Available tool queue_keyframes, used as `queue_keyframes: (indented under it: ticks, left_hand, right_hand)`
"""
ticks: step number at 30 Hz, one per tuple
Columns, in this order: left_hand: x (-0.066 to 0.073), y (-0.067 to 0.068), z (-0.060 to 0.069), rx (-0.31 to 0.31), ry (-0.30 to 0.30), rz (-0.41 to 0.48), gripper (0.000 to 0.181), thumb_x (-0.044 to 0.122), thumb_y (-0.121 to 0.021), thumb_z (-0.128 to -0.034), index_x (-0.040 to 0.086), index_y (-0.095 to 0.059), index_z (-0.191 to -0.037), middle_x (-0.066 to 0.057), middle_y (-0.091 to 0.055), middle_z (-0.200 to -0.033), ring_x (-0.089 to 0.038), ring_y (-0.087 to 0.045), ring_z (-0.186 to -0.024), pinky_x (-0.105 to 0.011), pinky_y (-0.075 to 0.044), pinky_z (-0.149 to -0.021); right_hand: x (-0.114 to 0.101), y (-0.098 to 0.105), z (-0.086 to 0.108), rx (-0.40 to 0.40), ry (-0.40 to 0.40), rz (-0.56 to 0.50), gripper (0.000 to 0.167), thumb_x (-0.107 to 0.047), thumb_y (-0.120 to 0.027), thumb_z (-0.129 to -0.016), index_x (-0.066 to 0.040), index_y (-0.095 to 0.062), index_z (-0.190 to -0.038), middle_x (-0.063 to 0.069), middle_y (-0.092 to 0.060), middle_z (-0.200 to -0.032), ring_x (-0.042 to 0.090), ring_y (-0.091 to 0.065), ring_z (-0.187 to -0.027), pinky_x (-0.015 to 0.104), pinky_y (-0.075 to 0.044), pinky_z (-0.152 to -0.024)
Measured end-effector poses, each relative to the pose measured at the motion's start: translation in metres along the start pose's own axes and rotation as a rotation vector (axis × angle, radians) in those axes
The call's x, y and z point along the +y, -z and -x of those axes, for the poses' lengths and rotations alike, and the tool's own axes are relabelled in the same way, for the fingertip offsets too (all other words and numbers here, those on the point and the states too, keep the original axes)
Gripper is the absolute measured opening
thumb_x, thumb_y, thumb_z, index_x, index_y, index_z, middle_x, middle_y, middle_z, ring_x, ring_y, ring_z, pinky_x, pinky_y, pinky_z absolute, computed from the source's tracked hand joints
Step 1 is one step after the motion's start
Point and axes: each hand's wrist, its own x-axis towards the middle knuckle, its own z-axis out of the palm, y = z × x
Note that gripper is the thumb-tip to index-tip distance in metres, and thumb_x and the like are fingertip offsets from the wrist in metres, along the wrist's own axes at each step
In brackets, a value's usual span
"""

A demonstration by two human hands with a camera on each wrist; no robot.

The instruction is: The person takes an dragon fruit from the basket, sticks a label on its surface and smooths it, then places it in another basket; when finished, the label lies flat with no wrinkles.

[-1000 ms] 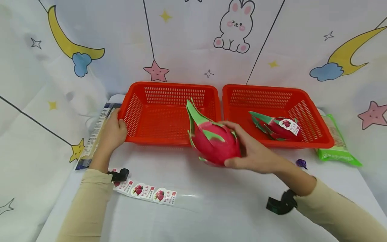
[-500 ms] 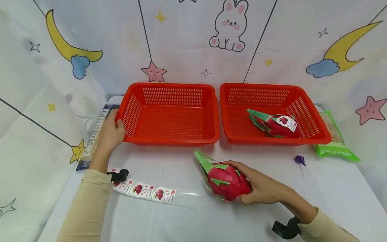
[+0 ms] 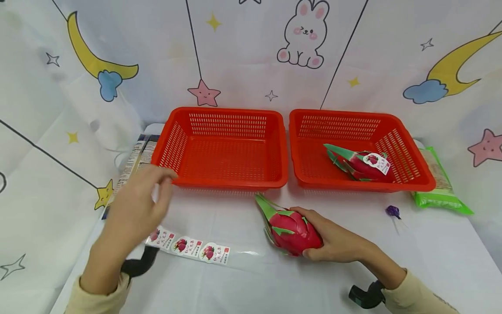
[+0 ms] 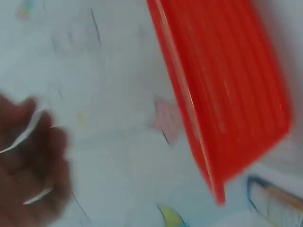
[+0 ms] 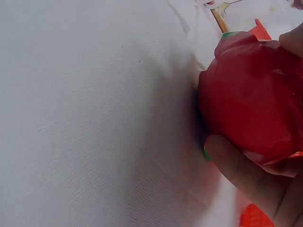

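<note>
In the head view a pink dragon fruit (image 3: 292, 231) with green leaf tips rests on the white table. My right hand (image 3: 337, 242) grips its rounded end; the right wrist view shows thumb and fingers on either side of the fruit (image 5: 251, 99). Blurred by motion, my left hand (image 3: 135, 205) hovers in front of the left red basket (image 3: 219, 148), fingers loosely bent around nothing visible. In the left wrist view that hand (image 4: 33, 165) is apart from the basket (image 4: 227, 85). Below it lies a strip of dragon fruit stickers (image 3: 188, 247), partly covered by the wrist.
A right red basket (image 3: 353, 185) holds another dragon fruit (image 3: 357, 168) bearing a sticker. Beside it lie a green-edged bag (image 3: 443, 200) and a purple-wrapped lollipop (image 3: 393, 212). A printed packet (image 3: 147, 150) lies left of the left basket. A patterned cloth hangs behind.
My right hand has lowered the dragon fruit from before the baskets onto the table. My left hand has let go of the left basket's edge and come back toward me.
</note>
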Motion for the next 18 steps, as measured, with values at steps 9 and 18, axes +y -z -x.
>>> queue_keyframes:
  ticks: [9,18]
  left_hand:
    - [0.015,-0.078,0.067,-0.624,-0.033,-0.208,0.051,0.036,-0.089,-0.0755,0.002,-0.067,-0.105,-0.010,-0.058,-0.095,-0.025,-0.054,-0.086,-0.042,-0.053,-0.060]
    - [0.011,-0.100,0.078,-0.473,-0.181,-0.322,0.039,0.025,-0.093,-0.0694,0.007,-0.067,-0.092,-0.004,-0.059,-0.081,-0.021,-0.055,-0.070,-0.036,-0.048,-0.050]
  right_hand:
    - [-0.003,0.002,-0.001,-0.005,-0.007,0.029,0.097,-0.030,-0.082,-0.078,-0.030,-0.027,-0.158,0.001,-0.047,-0.142,0.028,-0.047,-0.129,0.027,-0.059,-0.081]
    - [-0.002,0.001,0.002,-0.002,-0.024,0.045,0.099,-0.036,-0.083,-0.079,-0.031,-0.026,-0.159,0.001,-0.047,-0.144,0.028,-0.046,-0.131,0.025,-0.058,-0.081]
